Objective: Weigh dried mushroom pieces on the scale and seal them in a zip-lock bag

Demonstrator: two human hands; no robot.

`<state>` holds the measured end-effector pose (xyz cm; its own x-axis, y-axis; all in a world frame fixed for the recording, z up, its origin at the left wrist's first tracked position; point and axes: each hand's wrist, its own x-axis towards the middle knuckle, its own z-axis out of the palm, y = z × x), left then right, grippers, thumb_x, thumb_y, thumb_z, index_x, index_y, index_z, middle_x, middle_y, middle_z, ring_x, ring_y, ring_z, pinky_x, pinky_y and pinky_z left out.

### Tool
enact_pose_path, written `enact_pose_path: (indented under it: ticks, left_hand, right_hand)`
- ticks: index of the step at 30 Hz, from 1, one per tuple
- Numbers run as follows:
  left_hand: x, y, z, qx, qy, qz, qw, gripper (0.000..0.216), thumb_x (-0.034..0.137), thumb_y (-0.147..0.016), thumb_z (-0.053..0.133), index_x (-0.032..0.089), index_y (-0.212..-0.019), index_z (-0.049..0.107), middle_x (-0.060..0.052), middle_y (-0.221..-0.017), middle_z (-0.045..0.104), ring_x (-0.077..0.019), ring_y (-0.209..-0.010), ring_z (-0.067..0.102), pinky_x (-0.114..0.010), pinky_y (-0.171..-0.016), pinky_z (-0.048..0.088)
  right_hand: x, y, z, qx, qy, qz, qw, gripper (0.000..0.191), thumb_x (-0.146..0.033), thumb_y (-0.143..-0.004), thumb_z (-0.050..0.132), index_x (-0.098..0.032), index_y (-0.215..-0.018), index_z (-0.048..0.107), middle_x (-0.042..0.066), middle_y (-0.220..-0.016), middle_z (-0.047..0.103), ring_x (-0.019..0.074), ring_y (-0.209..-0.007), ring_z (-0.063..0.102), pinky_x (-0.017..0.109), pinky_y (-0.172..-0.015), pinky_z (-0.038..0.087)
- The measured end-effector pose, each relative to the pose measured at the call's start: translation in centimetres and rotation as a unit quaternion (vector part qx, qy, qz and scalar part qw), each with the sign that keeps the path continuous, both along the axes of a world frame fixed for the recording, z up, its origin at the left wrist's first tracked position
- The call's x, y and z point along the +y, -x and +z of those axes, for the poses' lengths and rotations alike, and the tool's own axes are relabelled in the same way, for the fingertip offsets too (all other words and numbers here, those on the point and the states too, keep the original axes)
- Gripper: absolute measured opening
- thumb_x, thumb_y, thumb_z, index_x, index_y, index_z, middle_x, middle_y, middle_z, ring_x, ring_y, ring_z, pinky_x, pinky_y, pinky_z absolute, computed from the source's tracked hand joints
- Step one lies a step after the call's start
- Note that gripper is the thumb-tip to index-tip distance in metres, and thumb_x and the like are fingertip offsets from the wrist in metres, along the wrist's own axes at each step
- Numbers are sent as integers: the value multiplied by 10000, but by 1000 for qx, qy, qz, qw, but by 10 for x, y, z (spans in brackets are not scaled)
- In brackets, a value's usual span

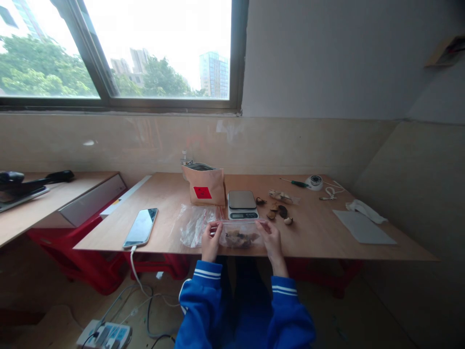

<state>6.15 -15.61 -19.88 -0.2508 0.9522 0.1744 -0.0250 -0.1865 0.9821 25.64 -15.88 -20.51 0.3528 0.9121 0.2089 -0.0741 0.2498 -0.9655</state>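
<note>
Between my hands, at the table's front edge, is a clear zip bag (240,237) with brown dried mushroom-like pieces inside. My left hand (211,238) pinches its upper left corner, and my right hand (271,237) pinches the upper right corner. Just behind the bag stands a small kitchen scale (242,203) with nothing on its plate. Several loose dried pieces (281,211) lie right of the scale, with another filled clear bag (283,196) behind them. Left of my left hand rests a heap of clear plastic bags (196,225). An open brown paper pouch (207,186) with a red label stands behind it.
A phone (141,228) with a charging cable lies on the left of the table (308,237). At the back right are a screwdriver (298,183) and a white dome camera (314,182). White paper (363,227) lies far right. A power strip (105,334) is on the floor.
</note>
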Motion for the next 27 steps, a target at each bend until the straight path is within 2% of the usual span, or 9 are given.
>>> enact_pose_path:
  ticks: [5,7,12,18,23,27]
  left_hand:
    - [-1,1,2,-38,17,-4,999,400,513,-671,676,163,-859,630,-24,-788,620,-134,-694,565,-249,-652,465]
    - [-2,1,5,-43,15,-14,999,410,514,-664,679,166,-875,634,-23,-787,622,-137,-707,572,-240,-648,464]
    - [-4,-1,5,-25,12,-49,998,359,483,-688,683,164,-842,623,-21,-767,625,-135,-700,574,-220,-619,454]
    - [-3,-2,2,-21,1,-46,999,330,460,-711,677,161,-839,621,-21,-761,636,-137,-705,587,-227,-637,462]
    - [-4,-1,5,-15,-7,-33,999,325,454,-698,690,158,-822,636,-25,-769,642,-141,-707,589,-233,-647,464]
    - [-5,0,7,-4,9,-29,1000,334,458,-677,706,158,-811,650,-34,-767,647,-144,-691,579,-223,-599,442]
  right_hand:
    - [-7,7,10,56,17,123,991,338,-486,-738,657,-200,-918,639,60,-875,722,216,-846,676,332,-770,522]
    - [-9,9,13,52,21,147,988,376,-502,-745,646,-202,-971,619,74,-893,726,227,-856,681,333,-741,533]
    - [-7,10,11,30,25,129,991,354,-485,-730,671,-188,-920,636,68,-837,736,227,-835,685,340,-748,532]
    - [-5,9,9,10,8,104,995,305,-469,-708,696,-187,-823,678,56,-835,738,205,-816,684,315,-766,517]
    - [-4,9,8,9,16,81,997,304,-455,-698,702,-183,-832,684,49,-835,730,203,-799,679,310,-751,522]
    - [-3,9,6,10,18,65,998,286,-428,-692,707,-186,-843,684,36,-834,720,193,-793,667,303,-754,517]
